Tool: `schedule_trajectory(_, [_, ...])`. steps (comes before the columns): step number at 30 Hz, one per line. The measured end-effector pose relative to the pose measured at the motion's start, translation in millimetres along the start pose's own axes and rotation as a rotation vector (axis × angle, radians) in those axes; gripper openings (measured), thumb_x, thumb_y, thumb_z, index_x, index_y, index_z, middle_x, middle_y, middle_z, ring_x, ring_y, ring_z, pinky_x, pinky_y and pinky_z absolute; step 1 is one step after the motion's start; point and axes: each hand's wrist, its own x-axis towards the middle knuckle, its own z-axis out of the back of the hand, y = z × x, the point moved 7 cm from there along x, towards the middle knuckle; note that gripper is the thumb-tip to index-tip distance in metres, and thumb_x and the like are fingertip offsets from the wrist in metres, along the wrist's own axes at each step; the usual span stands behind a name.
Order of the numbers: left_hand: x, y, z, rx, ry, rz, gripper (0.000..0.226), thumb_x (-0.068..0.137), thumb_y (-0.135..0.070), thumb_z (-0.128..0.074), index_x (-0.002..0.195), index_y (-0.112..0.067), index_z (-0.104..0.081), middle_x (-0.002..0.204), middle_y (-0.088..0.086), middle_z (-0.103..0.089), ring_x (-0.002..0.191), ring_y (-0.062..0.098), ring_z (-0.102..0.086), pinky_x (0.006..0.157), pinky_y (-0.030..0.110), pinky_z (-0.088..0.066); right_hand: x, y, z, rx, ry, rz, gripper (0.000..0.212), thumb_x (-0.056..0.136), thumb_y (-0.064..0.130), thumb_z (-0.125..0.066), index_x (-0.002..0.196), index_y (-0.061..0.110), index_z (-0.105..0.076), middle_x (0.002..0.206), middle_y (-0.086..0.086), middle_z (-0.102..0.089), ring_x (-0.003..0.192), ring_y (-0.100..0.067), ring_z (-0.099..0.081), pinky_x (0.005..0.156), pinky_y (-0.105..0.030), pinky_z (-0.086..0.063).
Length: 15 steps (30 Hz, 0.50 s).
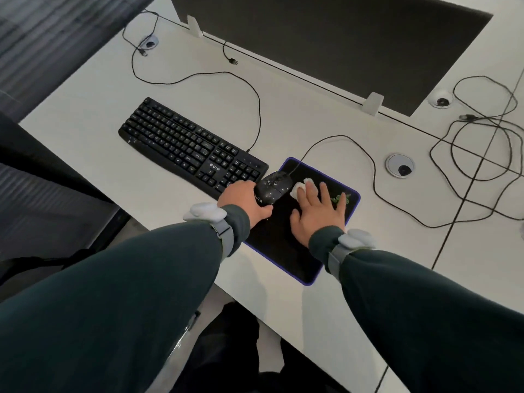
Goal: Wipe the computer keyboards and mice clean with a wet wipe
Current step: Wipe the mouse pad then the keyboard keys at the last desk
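Observation:
A black keyboard lies on the white desk, speckled with pale dust. To its right, a black wired mouse sits on a black mouse pad with a purple edge. My left hand grips the mouse from the left side. My right hand lies flat on the pad with straight fingers pressing a white wet wipe just right of the mouse.
Loose black cables coil at the right of the desk. Round cable grommets sit behind the pad. A dark divider panel runs along the back. A dark chair stands at the left.

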Motion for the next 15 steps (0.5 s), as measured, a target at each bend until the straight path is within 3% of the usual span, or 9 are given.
schedule_trajectory(5, [17,16,9,0.016,0.045,-0.061,0.046,0.077,-0.052,-0.074,0.107,-0.018,-0.065,0.105,0.000,-0.066,0.099,0.023,-0.064,0.082,0.034,-0.052,-58,60,-32,-0.159,0.051,0.316,0.064,0.094,0.051,-0.025,0.155,0.031,-0.025,0.166,0.009,-0.006,0.153,-0.026,-0.002,0.115,-0.065,0.007])
schedule_trajectory(7, [22,20,12,0.020,0.073,-0.098,0.045,0.078,-0.049,-0.074,0.107,-0.017,-0.066,0.103,0.000,-0.065,0.100,0.023,-0.064,0.082,0.032,-0.051,-54,54,-31,-0.178,0.055,0.260,0.062,0.094,0.049,-0.025,0.154,0.034,-0.027,0.165,0.013,-0.010,0.153,-0.027,-0.005,0.115,-0.065,0.004])
schedule_trajectory(11, [30,26,21,0.016,0.096,-0.175,0.037,0.078,-0.045,-0.075,0.100,-0.017,-0.066,0.093,-0.002,-0.062,0.095,0.023,-0.064,0.077,0.030,-0.049,-4,24,-4,-0.038,-0.008,-0.119,0.062,0.095,0.047,-0.022,0.155,0.034,-0.013,0.165,0.016,0.001,0.152,-0.026,0.004,0.116,-0.064,0.004])
schedule_trajectory(15, [39,33,24,0.017,0.121,-0.229,0.037,0.077,-0.047,-0.074,0.099,-0.018,-0.067,0.089,-0.005,-0.059,0.091,0.022,-0.064,0.077,0.031,-0.051,4,59,-3,-0.040,-0.003,-0.086,0.065,0.095,0.049,-0.023,0.156,0.029,-0.015,0.166,0.010,0.000,0.152,-0.025,0.004,0.116,-0.063,0.005])
